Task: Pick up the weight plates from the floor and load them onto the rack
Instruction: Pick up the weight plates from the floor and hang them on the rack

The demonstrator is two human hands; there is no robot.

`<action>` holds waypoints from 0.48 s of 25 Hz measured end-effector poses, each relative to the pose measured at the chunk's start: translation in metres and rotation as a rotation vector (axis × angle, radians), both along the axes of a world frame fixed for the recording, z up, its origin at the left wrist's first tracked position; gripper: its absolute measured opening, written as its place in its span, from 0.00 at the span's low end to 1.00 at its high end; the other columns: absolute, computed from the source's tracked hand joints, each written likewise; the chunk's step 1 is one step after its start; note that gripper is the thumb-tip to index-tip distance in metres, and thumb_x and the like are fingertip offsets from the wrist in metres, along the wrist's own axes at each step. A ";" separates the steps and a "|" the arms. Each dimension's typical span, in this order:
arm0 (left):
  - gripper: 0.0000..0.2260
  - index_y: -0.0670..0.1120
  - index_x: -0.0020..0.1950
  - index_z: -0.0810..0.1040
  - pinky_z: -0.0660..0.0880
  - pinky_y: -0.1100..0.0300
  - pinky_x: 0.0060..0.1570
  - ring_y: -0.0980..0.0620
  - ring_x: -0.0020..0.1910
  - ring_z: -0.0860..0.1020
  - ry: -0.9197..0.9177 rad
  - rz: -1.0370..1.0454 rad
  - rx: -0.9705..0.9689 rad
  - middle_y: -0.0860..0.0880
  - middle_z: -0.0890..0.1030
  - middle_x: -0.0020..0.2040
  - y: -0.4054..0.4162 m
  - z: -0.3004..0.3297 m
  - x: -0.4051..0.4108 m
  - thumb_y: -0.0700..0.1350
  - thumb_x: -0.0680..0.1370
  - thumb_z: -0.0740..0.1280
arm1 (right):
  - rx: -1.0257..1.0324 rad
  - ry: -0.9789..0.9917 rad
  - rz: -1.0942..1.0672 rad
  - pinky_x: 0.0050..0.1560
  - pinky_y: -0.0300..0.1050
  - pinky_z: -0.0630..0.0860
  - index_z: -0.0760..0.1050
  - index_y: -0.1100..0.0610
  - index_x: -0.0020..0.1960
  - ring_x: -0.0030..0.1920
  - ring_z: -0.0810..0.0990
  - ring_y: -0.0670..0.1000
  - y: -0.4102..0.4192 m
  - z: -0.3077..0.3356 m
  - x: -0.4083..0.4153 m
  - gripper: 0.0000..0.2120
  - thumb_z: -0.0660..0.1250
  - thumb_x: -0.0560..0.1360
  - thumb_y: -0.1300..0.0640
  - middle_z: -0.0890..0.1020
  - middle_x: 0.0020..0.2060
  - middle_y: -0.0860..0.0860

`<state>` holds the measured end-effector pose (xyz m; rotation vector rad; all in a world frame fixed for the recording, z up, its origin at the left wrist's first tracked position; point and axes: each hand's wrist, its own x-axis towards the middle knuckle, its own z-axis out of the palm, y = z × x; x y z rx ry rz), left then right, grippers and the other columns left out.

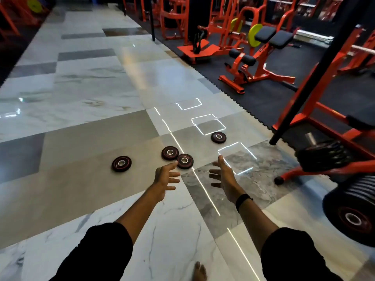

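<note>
Several small black weight plates with red rings lie flat on the tiled floor: one at the left (121,163), two touching each other in the middle (170,152) (184,160), and one farther right (218,137). My left hand (165,178) is stretched forward with fingers apart, its fingertips just short of the nearer middle plate. My right hand (222,174) is also open, palm turned inward, holding nothing. At the right stands the orange plate rack (324,167) with black plates stacked on its pegs (353,211).
Orange gym machines and a padded bench (255,63) stand on the black rubber mat at the back right. A black pole (316,72) leans diagonally beside the rack. My bare foot (199,271) shows at the bottom edge. Glossy tiles stretch away to the left.
</note>
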<state>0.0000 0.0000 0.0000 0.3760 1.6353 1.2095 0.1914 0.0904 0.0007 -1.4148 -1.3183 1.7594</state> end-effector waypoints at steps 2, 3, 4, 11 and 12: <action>0.17 0.44 0.60 0.78 0.77 0.44 0.55 0.41 0.52 0.81 -0.004 0.039 -0.015 0.40 0.83 0.56 0.033 0.000 -0.013 0.54 0.78 0.66 | -0.016 -0.028 0.057 0.62 0.60 0.75 0.71 0.56 0.69 0.60 0.78 0.57 0.040 0.001 -0.016 0.31 0.51 0.79 0.33 0.78 0.60 0.58; 0.16 0.44 0.59 0.78 0.77 0.44 0.55 0.41 0.52 0.81 0.003 0.054 -0.017 0.40 0.82 0.56 0.045 0.000 -0.020 0.53 0.78 0.67 | -0.019 -0.047 0.091 0.62 0.59 0.75 0.71 0.56 0.68 0.59 0.78 0.57 0.057 -0.002 -0.026 0.31 0.51 0.79 0.33 0.78 0.61 0.58; 0.15 0.44 0.58 0.78 0.76 0.45 0.54 0.41 0.52 0.81 0.000 0.078 -0.029 0.40 0.82 0.56 0.053 -0.003 -0.030 0.53 0.78 0.67 | -0.028 -0.049 0.119 0.62 0.59 0.75 0.72 0.55 0.68 0.59 0.78 0.57 0.071 -0.007 -0.036 0.31 0.51 0.79 0.33 0.78 0.61 0.58; 0.17 0.43 0.61 0.77 0.76 0.45 0.55 0.43 0.48 0.81 -0.034 0.370 -0.104 0.40 0.82 0.55 0.075 -0.027 -0.150 0.53 0.78 0.67 | -0.126 -0.101 0.378 0.56 0.56 0.75 0.72 0.55 0.65 0.58 0.79 0.57 0.140 -0.032 -0.188 0.30 0.51 0.79 0.34 0.79 0.60 0.58; 0.16 0.44 0.59 0.77 0.76 0.44 0.56 0.42 0.49 0.81 -0.033 0.400 -0.107 0.40 0.82 0.55 0.075 -0.030 -0.170 0.53 0.78 0.67 | -0.133 -0.109 0.408 0.55 0.55 0.76 0.73 0.56 0.65 0.57 0.79 0.56 0.145 -0.034 -0.210 0.29 0.52 0.79 0.34 0.79 0.59 0.58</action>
